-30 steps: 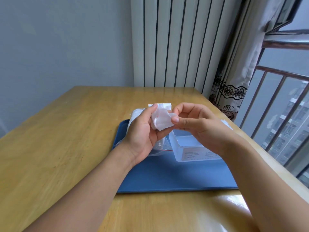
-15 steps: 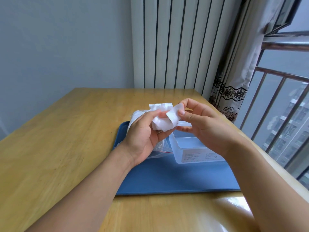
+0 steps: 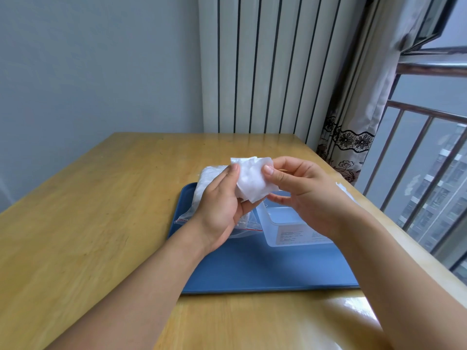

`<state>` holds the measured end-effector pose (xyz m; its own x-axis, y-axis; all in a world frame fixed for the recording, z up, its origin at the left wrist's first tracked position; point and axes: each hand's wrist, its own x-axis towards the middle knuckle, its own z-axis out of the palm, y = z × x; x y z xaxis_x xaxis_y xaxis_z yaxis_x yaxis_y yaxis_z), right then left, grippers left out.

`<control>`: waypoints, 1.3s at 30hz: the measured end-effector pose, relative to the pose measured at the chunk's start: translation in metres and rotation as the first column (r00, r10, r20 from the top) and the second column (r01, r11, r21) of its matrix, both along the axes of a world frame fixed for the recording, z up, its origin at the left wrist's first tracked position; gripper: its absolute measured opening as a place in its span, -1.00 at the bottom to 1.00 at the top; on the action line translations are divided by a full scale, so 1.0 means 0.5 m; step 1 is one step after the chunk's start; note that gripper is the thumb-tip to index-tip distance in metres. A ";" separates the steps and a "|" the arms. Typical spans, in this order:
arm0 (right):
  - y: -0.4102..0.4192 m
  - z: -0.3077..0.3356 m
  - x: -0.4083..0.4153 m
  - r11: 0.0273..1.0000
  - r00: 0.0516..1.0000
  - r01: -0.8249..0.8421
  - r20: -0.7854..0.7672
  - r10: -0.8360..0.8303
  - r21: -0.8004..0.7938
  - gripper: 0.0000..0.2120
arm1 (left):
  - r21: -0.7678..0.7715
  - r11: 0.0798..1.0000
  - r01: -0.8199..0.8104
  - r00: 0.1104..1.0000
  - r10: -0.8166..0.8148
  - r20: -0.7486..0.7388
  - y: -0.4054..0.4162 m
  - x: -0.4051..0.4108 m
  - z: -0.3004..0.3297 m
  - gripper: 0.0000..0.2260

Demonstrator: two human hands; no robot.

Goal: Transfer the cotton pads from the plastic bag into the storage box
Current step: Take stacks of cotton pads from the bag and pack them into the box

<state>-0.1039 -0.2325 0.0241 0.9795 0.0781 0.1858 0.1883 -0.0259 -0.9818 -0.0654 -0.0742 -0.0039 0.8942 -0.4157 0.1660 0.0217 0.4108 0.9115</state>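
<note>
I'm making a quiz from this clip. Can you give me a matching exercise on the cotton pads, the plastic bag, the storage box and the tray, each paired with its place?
1 cotton pads
2 plastic bag
3 storage box
4 tray

a on the tray, under the right hand
b on the wooden table
c pinched between both hands
d on the tray, behind the left hand

Pairs: 1-c, 2-d, 3-a, 4-b
</note>
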 end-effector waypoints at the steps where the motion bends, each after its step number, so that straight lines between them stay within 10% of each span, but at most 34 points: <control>1: -0.001 0.000 0.000 1.000 1.000 -0.013 -0.012 0.013 0.012 -0.79 | 0.005 1.000 0.006 1.000 -0.006 0.006 0.001 0.000 0.000 -0.60; 39: 0.040 -0.020 0.005 0.949 0.933 0.315 0.182 -0.311 0.009 -0.80 | 0.075 0.996 0.049 0.993 -0.057 0.099 -0.004 -0.002 -0.012 -0.64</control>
<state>-0.1012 -0.2122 0.0140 0.9057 -0.2218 0.3613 0.3396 -0.1307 -0.9314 -0.0663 -0.0761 -0.0100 0.8507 -0.4764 0.2221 -0.0522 0.3440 0.9375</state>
